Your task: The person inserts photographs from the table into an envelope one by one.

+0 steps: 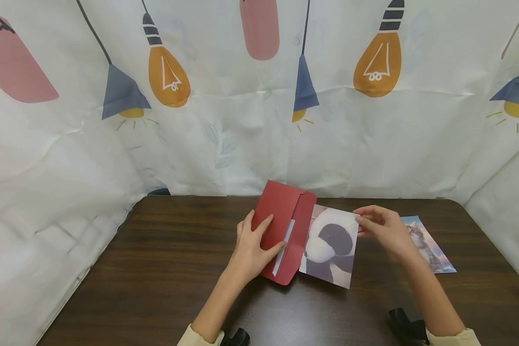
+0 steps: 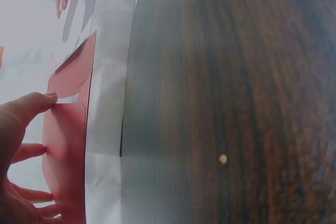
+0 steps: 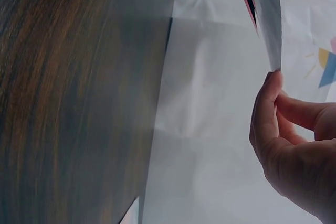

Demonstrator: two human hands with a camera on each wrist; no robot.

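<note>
My left hand (image 1: 252,247) holds a red paper envelope (image 1: 278,204) slightly raised above the table, its thumb and index finger spread across the front. The flap side faces right, and a white strip (image 1: 284,247) shows in the slit beside the flap. In the left wrist view, the thumb tip lies near the slit of the envelope (image 2: 68,150). The right hand (image 1: 382,228) pinches the right edge of a square card (image 1: 330,245) with a black-and-white panda picture. Its left edge meets the envelope's flap. From the right wrist the card (image 3: 269,19) appears nearly edge-on between thumb and fingers.
A second picture card (image 1: 434,254) with a blue and pink print lies on the brown wooden table (image 1: 168,269), beyond the right hand. White cloth (image 1: 251,139) printed with lamps and bulbs hangs behind and along the sides. A tiny pale speck (image 2: 223,159) lies on the tabletop.
</note>
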